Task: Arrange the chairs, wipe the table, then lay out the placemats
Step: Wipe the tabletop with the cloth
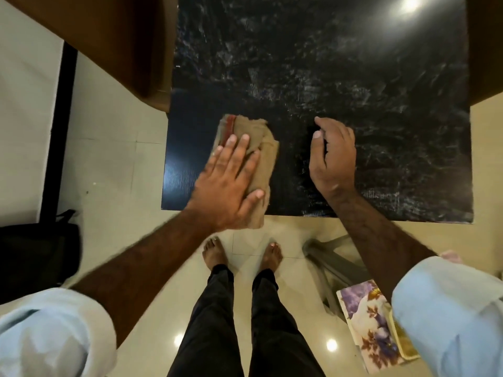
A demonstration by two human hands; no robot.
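On the table, near its near-left corner: cloth under left hand; right hand just right. Placemats near right, below table edge.

The dark worktop lies bare beyond the folded cloth, open all the way to its far edge. The cloth, under the left hand, fills the near-left corner; the right hand hovers just right of it. Brown chairs flank the worktop's sides.
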